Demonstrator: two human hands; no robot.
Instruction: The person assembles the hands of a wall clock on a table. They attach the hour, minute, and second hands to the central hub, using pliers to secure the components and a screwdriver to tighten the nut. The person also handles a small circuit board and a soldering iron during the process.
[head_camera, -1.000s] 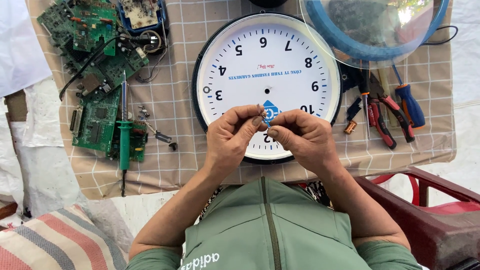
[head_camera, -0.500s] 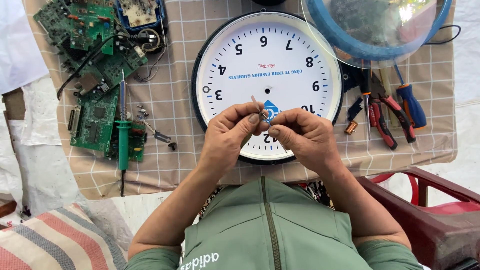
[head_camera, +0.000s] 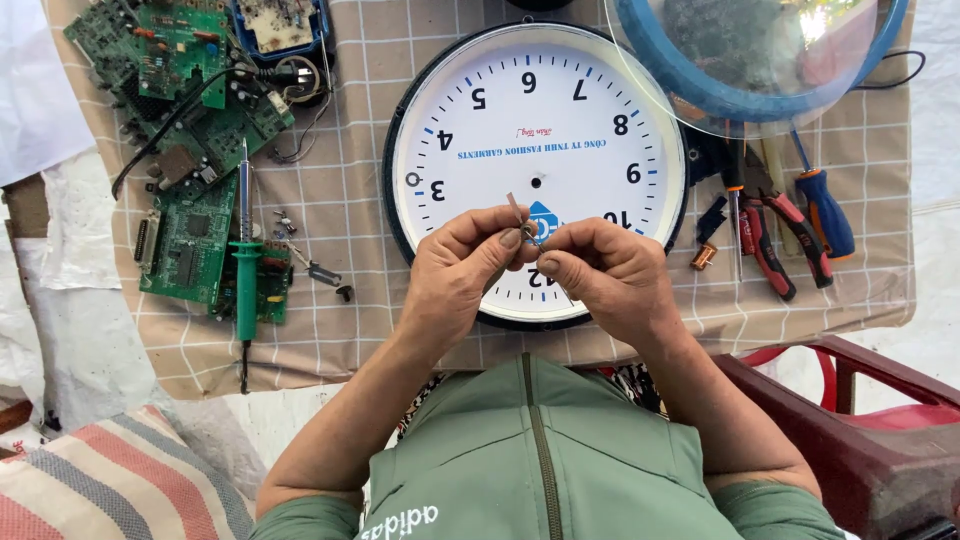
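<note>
Currently, your left hand (head_camera: 455, 275) and right hand (head_camera: 605, 270) are pinching a small metal clock part (head_camera: 520, 220) between fingertips, above the near edge of the clock face (head_camera: 500, 110); fitting it calls for steady alignment.

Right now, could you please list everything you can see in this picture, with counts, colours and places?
clock face: one, white with a dark rim, centre of the cloth
small metal part: one, grey, pinched between both hands
checked cloth: one, beige, covering the table
circuit boards: several, green, left
soldering iron: one, green, left
clear cover: one, blue-rimmed, top right
pliers: red handles, right
screwdriver: one, blue and red, right
chair: one, red, lower right
left hand: fingers pinching the part
right hand: likewise
</note>
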